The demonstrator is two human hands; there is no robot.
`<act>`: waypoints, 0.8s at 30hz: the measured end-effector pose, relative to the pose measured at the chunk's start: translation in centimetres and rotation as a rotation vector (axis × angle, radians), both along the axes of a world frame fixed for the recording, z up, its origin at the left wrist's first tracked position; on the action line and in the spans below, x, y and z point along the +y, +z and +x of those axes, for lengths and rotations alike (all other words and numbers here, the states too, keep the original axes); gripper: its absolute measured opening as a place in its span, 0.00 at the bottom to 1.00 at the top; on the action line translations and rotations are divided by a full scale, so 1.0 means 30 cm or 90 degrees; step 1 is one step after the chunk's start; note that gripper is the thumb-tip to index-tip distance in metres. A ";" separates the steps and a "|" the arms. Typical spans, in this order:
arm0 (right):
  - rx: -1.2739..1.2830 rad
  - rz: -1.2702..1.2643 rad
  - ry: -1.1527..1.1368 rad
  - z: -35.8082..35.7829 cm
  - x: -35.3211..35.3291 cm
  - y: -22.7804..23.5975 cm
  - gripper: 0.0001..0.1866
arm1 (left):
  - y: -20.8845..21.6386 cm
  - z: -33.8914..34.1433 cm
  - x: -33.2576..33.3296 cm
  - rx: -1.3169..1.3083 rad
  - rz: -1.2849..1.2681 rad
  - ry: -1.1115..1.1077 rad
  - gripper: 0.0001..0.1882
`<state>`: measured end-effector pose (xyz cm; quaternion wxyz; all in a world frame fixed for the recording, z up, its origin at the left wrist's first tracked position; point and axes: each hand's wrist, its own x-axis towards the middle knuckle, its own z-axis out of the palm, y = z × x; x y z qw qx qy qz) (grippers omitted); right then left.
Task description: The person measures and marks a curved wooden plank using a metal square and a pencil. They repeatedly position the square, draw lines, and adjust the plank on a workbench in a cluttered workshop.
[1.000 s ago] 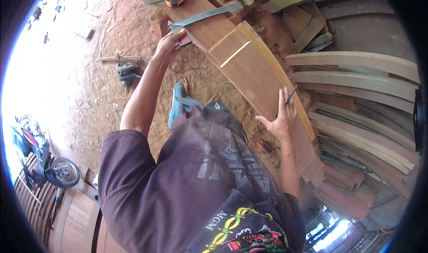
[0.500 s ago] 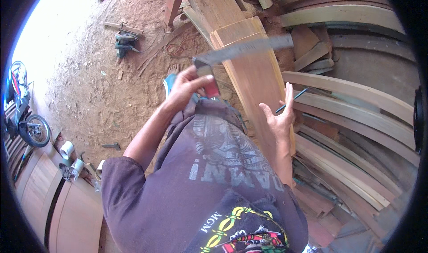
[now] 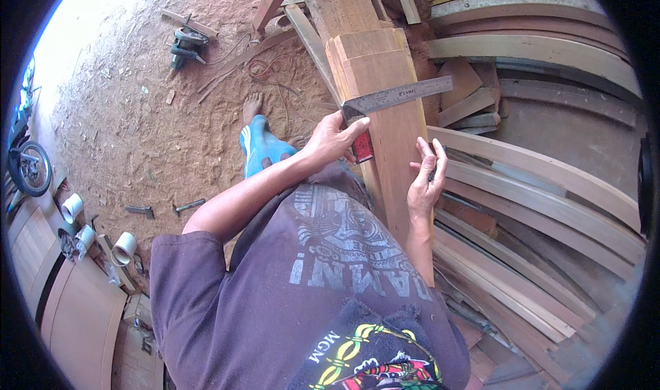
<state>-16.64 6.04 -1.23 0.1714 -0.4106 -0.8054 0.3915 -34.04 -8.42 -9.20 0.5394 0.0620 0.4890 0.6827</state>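
Note:
My left hand [image 3: 335, 139] is closed around the red and black stock of a try square [image 3: 402, 98]. The square's steel blade crosses the upper part of a long reddish-brown wooden board [image 3: 395, 146], its tip reaching past the board's right edge. The stock sits along the left edge. Over the board's right side, my right hand [image 3: 423, 190] has bent fingers around a dark pencil [image 3: 432, 175], mostly hidden by them. Shorter wood pieces [image 3: 368, 44] lie stacked at the board's far end.
Curved timber planks [image 3: 536, 163] are piled along the right. Sawdust covers the floor [image 3: 137, 149], where a power tool [image 3: 187, 46] lies with its cord. White rolls or cans [image 3: 124, 248] and panels [image 3: 82, 321] are at lower left. A motorcycle wheel [image 3: 31, 166] shows at far left.
My left hand has moved right, bringing the try square from a blurred, raised position to lie across the board. My right hand's fingers have curled, covering most of the pencil.

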 end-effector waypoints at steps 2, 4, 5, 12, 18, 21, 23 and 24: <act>0.009 0.000 -0.006 -0.003 -0.001 -0.001 0.31 | 0.003 0.003 0.002 -0.011 0.004 0.019 0.22; 0.019 -0.011 -0.006 -0.005 0.002 -0.001 0.34 | 0.007 0.003 0.004 -0.020 0.005 0.030 0.21; 0.026 -0.022 -0.005 -0.006 0.007 0.000 0.36 | 0.009 0.004 0.005 -0.024 0.005 0.034 0.21; 0.083 0.010 0.017 -0.054 0.037 0.030 0.38 | 0.018 0.007 0.003 -0.017 0.007 0.060 0.19; 0.095 -0.013 0.012 -0.152 0.027 0.104 0.26 | 0.019 0.002 0.004 -0.026 -0.007 0.051 0.19; 0.101 -0.044 0.026 -0.207 0.032 0.139 0.24 | 0.022 -0.002 0.004 -0.033 -0.011 0.042 0.19; 0.117 -0.077 0.044 -0.247 0.043 0.151 0.24 | 0.025 -0.003 0.005 -0.034 -0.009 0.047 0.19; 0.142 -0.106 0.056 -0.269 0.051 0.151 0.23 | 0.027 -0.003 0.005 -0.035 -0.007 0.050 0.19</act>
